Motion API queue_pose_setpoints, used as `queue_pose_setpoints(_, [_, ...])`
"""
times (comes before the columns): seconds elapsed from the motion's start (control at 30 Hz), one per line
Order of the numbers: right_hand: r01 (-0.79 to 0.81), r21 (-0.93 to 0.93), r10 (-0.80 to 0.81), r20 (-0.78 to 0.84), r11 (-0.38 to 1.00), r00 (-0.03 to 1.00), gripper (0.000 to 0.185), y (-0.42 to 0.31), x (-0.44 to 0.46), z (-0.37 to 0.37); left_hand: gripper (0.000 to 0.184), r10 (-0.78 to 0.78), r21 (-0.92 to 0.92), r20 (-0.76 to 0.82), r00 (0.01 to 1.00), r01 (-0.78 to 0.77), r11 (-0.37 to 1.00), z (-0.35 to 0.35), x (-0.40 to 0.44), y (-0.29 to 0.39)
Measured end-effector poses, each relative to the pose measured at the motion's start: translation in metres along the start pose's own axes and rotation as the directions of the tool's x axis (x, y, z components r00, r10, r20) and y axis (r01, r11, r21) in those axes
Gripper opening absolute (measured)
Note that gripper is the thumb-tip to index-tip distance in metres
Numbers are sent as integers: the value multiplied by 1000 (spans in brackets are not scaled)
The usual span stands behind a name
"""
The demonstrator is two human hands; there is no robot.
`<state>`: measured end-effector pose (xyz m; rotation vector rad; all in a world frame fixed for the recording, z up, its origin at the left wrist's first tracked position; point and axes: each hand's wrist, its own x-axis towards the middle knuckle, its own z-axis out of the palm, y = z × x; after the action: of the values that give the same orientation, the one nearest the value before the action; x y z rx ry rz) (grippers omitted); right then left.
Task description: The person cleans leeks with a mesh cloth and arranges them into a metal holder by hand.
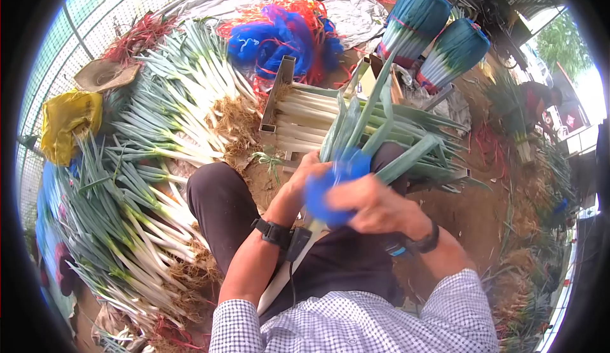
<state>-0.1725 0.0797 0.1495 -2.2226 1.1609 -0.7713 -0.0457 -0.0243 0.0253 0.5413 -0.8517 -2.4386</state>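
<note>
Across my lap lies a long leek, its green leaves pointing up and away and its white stalk running down toward my waist. My left hand is closed around the leek at mid-length. Blurred by motion, my right hand is closed on a blue cloth that lies against the leek between both hands. Just beyond my knees, a metal frame holds a stack of leeks with white stalks to the left and leaves to the right.
Piles of leeks with roots cover the ground at left, near a yellow bag and a straw hat. Blue netting and red strings lie ahead. Two big leek bundles stand at the upper right; more leeks lie at far right.
</note>
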Motion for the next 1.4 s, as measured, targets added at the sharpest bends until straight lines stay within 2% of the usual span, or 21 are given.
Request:
queue_pose_setpoints(0.03, [-52, -90, 37, -161, 995, 986, 17, -4, 4, -15, 35, 0, -106, 37, 999, 4, 994, -3, -4, -1])
queue_pose_setpoints(0.07, [-119, -170, 59, -324, 978, 944, 18, -3, 4, -32, 35, -25, -7, 18, 1000, 25, 1000, -4, -3, 0])
queue_pose_setpoints(0.13, [-257, -555, 32, -381, 792, 924, 18, 10, -6, -56, 35, -66, 191, -21, 998, 68, 979, 0, 3, 7])
queue_pose_setpoints(0.17, [-322, -614, 192, -269, 721, 944, 24, 13, -11, -61, 31, -55, 196, -22, 998, 58, 979, 3, 0, 9])
queue_pose_setpoints(0.27, [-172, -643, 280, 68, 747, 958, 10, 36, -26, -6, 31, -34, 233, 18, 999, 29, 972, -4, 10, 0])
queue_pose_setpoints(0.33, [-63, -607, 266, 250, 792, 931, 8, 18, -25, 23, 29, -44, 314, -49, 998, 58, 948, -5, 11, 1])
queue_pose_setpoints(0.37, [-105, -429, 217, 221, 897, 951, 12, 16, -24, 13, 27, -49, 354, -91, 995, 78, 932, -8, 9, 1])
queue_pose_setpoints(0.4, [-140, -361, 174, 65, 922, 983, 10, 18, -21, 3, 28, -39, 312, -49, 998, 52, 949, -12, 6, 1])
queue_pose_setpoints(0.47, [-177, -219, 117, -261, 959, 958, 6, 26, -17, -24, 29, -11, 221, 48, 999, 0, 975, -16, 2, -1])
queue_pose_setpoints(0.53, [-348, -561, 70, -457, 751, 887, 11, 25, -16, -57, 33, -1, 200, -34, 999, 8, 980, -1, -1, 4])
queue_pose_setpoints(0.63, [-536, -704, 163, -527, 467, 834, 15, 35, -18, -64, 33, 43, 212, -67, 997, -28, 977, 7, -3, 4])
queue_pose_setpoints(0.73, [-538, -748, 403, -387, 388, 829, 17, 64, -26, -43, 32, 74, 226, -90, 993, -52, 973, 16, -7, 5])
queue_pose_setpoints(0.77, [-504, -776, 410, -347, 379, 843, 13, 68, -25, -37, 32, 92, 248, -94, 991, -66, 967, 16, -7, 4])
queue_pose_setpoints(0.87, [-363, -814, 358, -207, 453, 911, 13, 65, -20, -32, 33, 121, 317, -143, 982, -70, 946, 21, -9, 9])
queue_pose_setpoints(0.9, [-285, -840, 406, -86, 461, 910, 12, 60, -15, -30, 33, 121, 342, -161, 980, -59, 938, 22, -10, 10])
queue_pose_setpoints(1.0, [-106, -857, 388, 116, 505, 914, 13, 50, -12, -16, 33, 102, 296, -155, 983, -52, 954, 17, -7, 5])
queue_pose_setpoints(1.1, [-2, -846, 311, 194, 534, 931, 10, 36, -19, 5, 33, 108, 200, -139, 984, -79, 977, 10, -3, 0])
queue_pose_setpoints(1.27, [114, -782, 189, 285, 613, 940, 8, 4, -22, 43, 31, 74, 227, -143, 987, -40, 973, 4, 1, -9])
queue_pose_setpoints(1.33, [168, -673, 70, 313, 721, 947, 12, -6, -26, 53, 29, 31, 259, -126, 992, 3, 966, 9, -2, -4])
queue_pose_setpoints(1.37, [154, -481, 25, 345, 863, 938, 17, -6, -30, 55, 28, -5, 282, -113, 994, 37, 959, 9, -6, 2])
queue_pose_setpoints(1.4, [70, -288, 50, 391, 955, 919, 17, -17, -30, 54, 27, -40, 305, -102, 994, 69, 950, 9, -11, 7])
